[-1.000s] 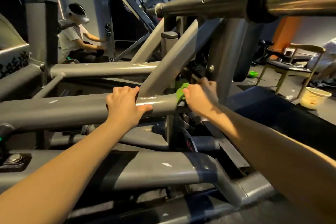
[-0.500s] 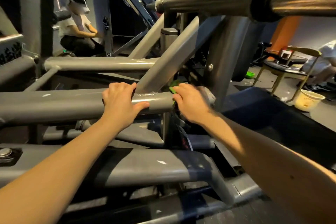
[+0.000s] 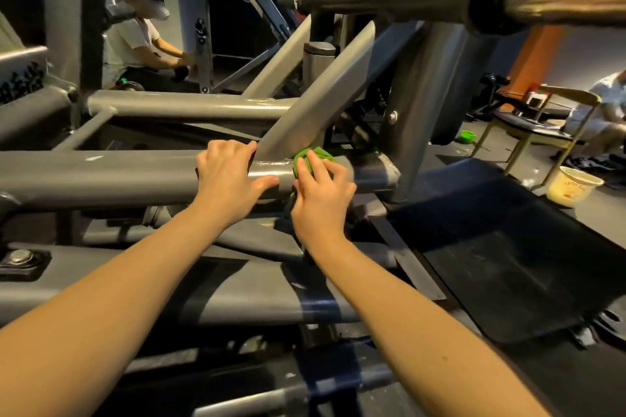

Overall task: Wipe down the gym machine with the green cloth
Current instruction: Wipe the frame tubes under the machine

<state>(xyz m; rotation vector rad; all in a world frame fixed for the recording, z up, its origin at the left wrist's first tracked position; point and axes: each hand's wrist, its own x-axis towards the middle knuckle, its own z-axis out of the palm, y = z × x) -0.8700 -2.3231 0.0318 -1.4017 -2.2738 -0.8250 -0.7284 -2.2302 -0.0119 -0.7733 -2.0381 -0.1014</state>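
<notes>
The green cloth (image 3: pixel 313 159) is soft, light and wadded up, so I judge it handles best bunched under the palm. It sits on the horizontal frame tube (image 3: pixel 101 176) at the foot of the diagonal brace (image 3: pixel 315 105), under my right hand (image 3: pixel 320 203), whose fingers (image 3: pixel 316 168) curl over it and press it down; my left hand (image 3: pixel 227 179) grips the tube just beside

Bunched green cloth (image 3: pixel 306 158) pressed against gym machine (image 3: pixel 101 176), on its grey horizontal bar, at the diagonal strut joint.
</notes>
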